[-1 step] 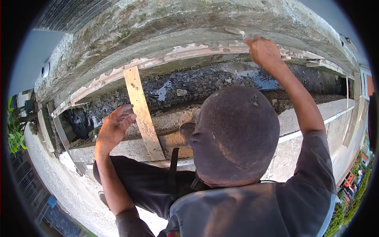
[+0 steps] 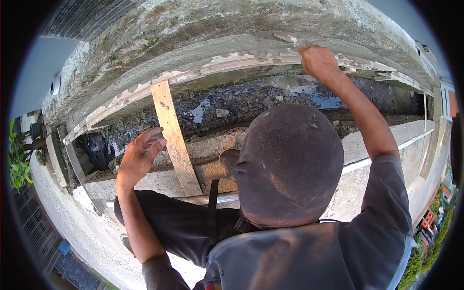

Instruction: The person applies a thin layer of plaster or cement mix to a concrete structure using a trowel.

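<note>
My right hand (image 2: 319, 62) is closed round a trowel (image 2: 285, 37) and reaches out to the far wall. The trowel's blade lies against a smooth band of grey mortar (image 2: 227, 47) along that wall. Just below the band runs a long, mortar-spattered wooden batten (image 2: 193, 72). My left hand (image 2: 137, 162) is held up over the drain's near side, thumb apart and fingers loosely bent, with nothing in it. Beside its fingertips a pale wooden plank (image 2: 173, 133) spans the drain. The trowel's handle is mostly hidden inside my right hand.
A drain channel (image 2: 232, 108) with dark debris and wet patches runs between the far wall and the near concrete edge (image 2: 140, 183). A rough, mossy concrete ledge (image 2: 193, 19) rises above the mortar. Green leaves (image 2: 18, 162) show at the far left.
My right hand and the trowel have slid slightly left along the mortar band. My left hand has stayed in place.
</note>
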Available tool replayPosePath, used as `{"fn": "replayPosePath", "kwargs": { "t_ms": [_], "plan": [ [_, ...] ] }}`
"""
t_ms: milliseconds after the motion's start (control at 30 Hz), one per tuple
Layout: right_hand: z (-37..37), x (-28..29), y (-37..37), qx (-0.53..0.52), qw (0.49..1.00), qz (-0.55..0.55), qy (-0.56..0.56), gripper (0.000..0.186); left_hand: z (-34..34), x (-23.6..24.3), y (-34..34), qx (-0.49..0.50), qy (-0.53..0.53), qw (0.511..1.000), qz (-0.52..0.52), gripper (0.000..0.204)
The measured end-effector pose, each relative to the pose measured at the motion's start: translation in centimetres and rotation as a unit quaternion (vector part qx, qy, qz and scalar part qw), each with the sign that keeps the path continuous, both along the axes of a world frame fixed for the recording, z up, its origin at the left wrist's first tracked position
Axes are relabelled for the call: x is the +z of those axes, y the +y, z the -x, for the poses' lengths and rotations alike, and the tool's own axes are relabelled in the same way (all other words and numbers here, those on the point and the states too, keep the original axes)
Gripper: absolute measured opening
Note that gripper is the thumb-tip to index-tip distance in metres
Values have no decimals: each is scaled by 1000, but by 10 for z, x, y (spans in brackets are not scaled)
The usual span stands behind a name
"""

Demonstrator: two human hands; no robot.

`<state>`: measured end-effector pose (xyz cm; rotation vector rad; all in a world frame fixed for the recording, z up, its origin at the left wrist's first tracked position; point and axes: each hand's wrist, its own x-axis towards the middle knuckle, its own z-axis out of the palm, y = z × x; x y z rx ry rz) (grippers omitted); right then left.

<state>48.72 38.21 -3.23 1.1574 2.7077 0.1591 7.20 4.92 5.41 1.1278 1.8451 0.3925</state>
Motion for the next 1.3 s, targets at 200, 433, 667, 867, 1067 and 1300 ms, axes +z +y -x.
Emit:
{"fn": "replayPosePath", "kwargs": {
  "t_ms": [200, 433, 667, 867, 1067, 1300],
  "plan": [
    [12, 27, -21, 13, 1000, 6, 9, 28, -3, 15, -8, -8, 13, 1000, -19, 42],
    [8, 13, -14, 9, 1000, 8, 13, 36, -1, 6, -15, -6, 26, 999, -37, 44],
    [5, -19, -12, -10, 999, 4, -39, 34, -5, 6, -12, 2, 18, 999, -28, 42],
    [5, -5, -28, 46, 989, -64, 127, 31, -3, 14, -18, -13, 44, 997, -66, 43],
    [34, -11, -35, 26, 996, 34, 80, 37, -5, 20, -18, -18, 59, 997, -52, 44],
    [111, -13, -19, 91, 985, 86, 120, 35, -5, 35, -37, -8, 78, 995, -68, 45]
  ]
}}
